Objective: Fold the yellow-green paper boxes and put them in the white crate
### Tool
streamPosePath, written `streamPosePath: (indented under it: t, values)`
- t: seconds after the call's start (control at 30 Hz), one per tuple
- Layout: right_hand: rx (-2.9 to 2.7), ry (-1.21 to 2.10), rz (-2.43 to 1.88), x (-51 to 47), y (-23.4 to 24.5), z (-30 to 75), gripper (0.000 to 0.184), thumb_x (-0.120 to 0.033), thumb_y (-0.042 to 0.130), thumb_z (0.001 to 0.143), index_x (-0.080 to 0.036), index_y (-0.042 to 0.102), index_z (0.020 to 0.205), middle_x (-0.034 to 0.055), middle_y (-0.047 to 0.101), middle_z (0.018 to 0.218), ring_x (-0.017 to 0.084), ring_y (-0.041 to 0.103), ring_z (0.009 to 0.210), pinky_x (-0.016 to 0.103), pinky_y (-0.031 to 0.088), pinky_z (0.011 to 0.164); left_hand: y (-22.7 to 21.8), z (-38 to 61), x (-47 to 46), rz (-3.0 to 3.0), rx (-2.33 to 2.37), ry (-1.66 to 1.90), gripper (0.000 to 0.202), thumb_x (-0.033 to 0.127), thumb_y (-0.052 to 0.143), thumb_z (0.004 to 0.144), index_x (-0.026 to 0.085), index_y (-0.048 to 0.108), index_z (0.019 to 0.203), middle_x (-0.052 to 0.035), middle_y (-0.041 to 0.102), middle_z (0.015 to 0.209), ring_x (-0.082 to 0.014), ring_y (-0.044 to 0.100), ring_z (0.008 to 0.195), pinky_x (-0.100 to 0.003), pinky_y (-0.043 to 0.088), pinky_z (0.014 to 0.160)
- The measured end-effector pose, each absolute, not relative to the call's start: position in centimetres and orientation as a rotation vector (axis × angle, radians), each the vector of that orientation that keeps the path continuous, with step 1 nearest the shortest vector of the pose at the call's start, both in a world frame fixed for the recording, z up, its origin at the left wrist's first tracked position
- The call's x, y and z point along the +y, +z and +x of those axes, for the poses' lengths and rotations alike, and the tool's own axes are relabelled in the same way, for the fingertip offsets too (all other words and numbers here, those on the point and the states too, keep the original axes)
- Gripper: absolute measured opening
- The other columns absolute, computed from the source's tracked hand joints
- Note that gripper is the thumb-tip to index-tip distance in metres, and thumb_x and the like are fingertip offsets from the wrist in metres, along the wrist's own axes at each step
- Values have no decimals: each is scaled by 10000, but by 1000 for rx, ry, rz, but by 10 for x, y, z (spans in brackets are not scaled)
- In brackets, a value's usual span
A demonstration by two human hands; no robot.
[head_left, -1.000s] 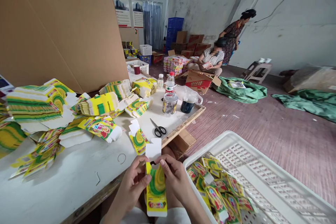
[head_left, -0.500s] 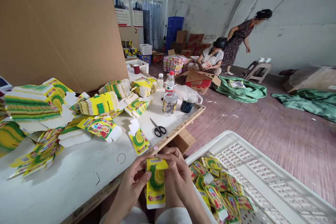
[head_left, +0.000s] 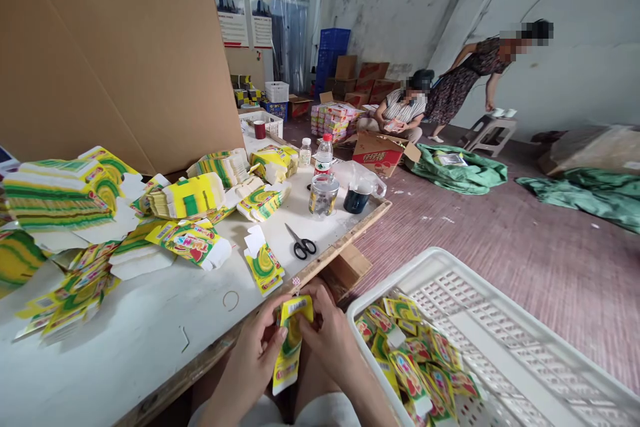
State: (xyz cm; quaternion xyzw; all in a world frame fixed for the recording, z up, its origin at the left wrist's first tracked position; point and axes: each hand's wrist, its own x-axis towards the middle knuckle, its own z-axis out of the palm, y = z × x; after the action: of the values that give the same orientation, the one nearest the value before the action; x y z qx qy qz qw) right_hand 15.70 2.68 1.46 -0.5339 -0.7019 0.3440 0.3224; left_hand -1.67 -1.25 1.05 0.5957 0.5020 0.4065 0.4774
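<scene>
A small yellow and green printed carton [head_left: 290, 340] is held upright just in front of the table's edge. My left hand [head_left: 253, 363] grips its left side, thumb across the front. Fingers of my right hand [head_left: 330, 337] are closed on its top right corner, where the flap is folded down. A short stack of flat cartons [head_left: 264, 267] lies on the white table [head_left: 150, 340] just beyond my hands. Black-handled scissors [head_left: 301, 245] lie further back.
A white plastic crate [head_left: 500, 320] at my right holds several folded cartons. Stacks of flat cartons [head_left: 60, 197] cover the table's left, with bottles [head_left: 324, 155], a jar and a dark cup [head_left: 357, 201] at its far end. Cardboard sheet behind. Two people work near boxes across the room.
The carton's white top flap has been folded down and closed. The carton has tilted and dropped a little lower. The standing person in the background has moved right and bent toward a stool.
</scene>
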Motion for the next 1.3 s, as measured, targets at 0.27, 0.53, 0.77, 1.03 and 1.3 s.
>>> streamPosePath:
  t: [0.27,0.53,0.77,1.03,1.3]
  values:
    - [-1879,989,-1330,27,14,158,368,-162,536,813,-223,565,1175,10,731,864,179,678,663,239,478,612,11,-16,-13,1353,1253,1001,468,344,515,982,214,483,1431,-154,568,1493,-311,559,1349,-410,533,1028]
    - [-1886,1062,-1326,27,18,160,402,-106,562,771,-240,586,1149,-25,726,808,160,642,628,227,454,593,13,-14,-17,1316,1165,1033,458,356,534,979,223,506,1416,-140,541,1524,-301,521,1388,-415,474,1107]
    - [-1793,1128,-1152,27,29,164,393,-178,627,852,-261,629,1236,25,753,1045,212,716,885,274,544,765,19,-16,-16,1225,1166,1068,489,407,616,938,242,542,1392,-136,635,1434,-315,634,1264,-392,546,1002]
    - [-1454,1362,-952,31,25,168,296,-446,655,930,-238,745,1122,87,763,1090,262,709,1018,378,556,918,24,-11,-14,1104,1085,1129,470,402,675,900,235,589,1331,-136,708,1337,-307,685,1185,-389,558,981]
    - [-1322,1445,-918,29,17,162,301,-450,754,856,-236,767,1066,76,771,998,257,721,958,365,578,858,18,-10,-11,1173,1127,1140,478,397,654,912,217,583,1349,-152,682,1367,-322,632,1263,-438,503,1060]
